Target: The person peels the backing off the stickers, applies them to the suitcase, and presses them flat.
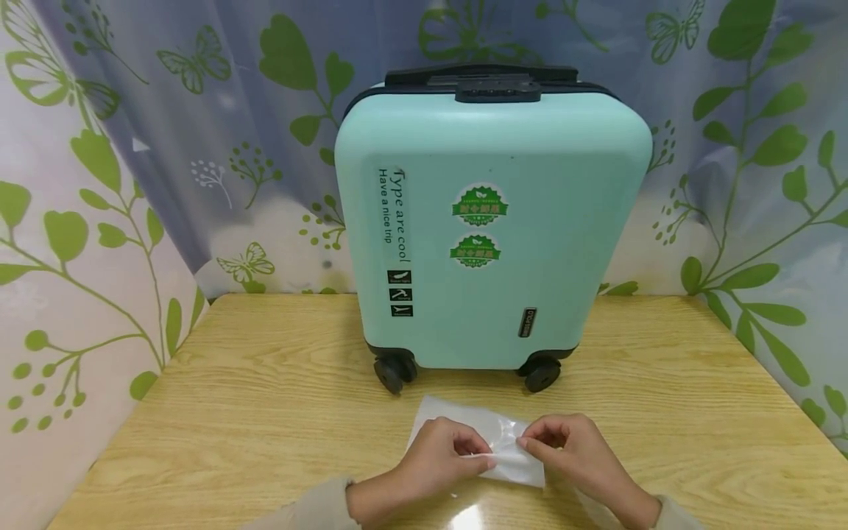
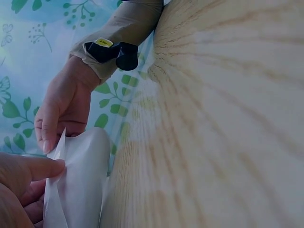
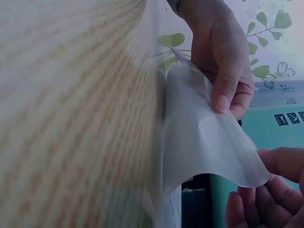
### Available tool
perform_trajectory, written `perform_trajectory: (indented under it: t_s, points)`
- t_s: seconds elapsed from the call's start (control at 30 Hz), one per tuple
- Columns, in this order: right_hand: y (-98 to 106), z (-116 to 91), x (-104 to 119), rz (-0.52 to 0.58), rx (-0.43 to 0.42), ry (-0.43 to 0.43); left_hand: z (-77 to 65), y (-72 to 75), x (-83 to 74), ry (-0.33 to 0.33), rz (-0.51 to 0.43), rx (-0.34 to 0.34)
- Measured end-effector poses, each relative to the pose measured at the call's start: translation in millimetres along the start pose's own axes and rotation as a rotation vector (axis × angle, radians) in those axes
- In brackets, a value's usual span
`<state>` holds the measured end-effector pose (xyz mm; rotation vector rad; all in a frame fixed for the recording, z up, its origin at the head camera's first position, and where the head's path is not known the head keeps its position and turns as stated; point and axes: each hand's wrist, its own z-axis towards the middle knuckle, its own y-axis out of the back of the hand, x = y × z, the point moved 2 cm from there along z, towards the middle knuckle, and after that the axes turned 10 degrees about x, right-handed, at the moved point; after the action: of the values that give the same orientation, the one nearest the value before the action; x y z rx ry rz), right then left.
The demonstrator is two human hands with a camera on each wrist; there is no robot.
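A thin white sheet with a shiny patch lies on the table before the suitcase, its near edge lifted. My left hand pinches that edge between thumb and fingers. Close by on the right, my right hand pinches the sheet's right part. In the left wrist view, the raised edge of the sheet shows as two layers standing apart near the thumb. The right wrist view shows the sheet bowed up off the table between both hands. Its underside is mostly hidden.
A mint-green suitcase stands upright on black wheels behind the hands, with two round green stickers on its front. It rests on a wood-grain table. A leaf-patterned curtain hangs behind and at both sides.
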<state>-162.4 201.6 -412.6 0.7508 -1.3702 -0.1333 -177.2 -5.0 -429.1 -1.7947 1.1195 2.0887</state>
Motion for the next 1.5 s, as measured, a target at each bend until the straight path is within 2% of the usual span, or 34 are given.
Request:
perform_trajectory:
  t_s: [0.6, 0.9, 1.2, 1.5]
  points:
    - [2.3, -0.3, -1.4, 0.009, 0.037, 0.037, -1.4, -1.6, 0.7, -0.034, -0.043, 0.014]
    - [4.4, 0.5, -1.9, -0.005, 0.046, -0.006, -2.9, -2.4, -0.1, -0.057, -0.064, 0.022]
    - [5.5, 2.6, -3.1, -0.003, 0.047, -0.060, -2.6, -4.1, 0.4, -0.045, -0.111, 0.043]
    - [7.4, 3.0, -7.2, -0.003, 0.027, -0.047, -3.2, -4.0, -0.3, -0.048, -0.116, 0.057]
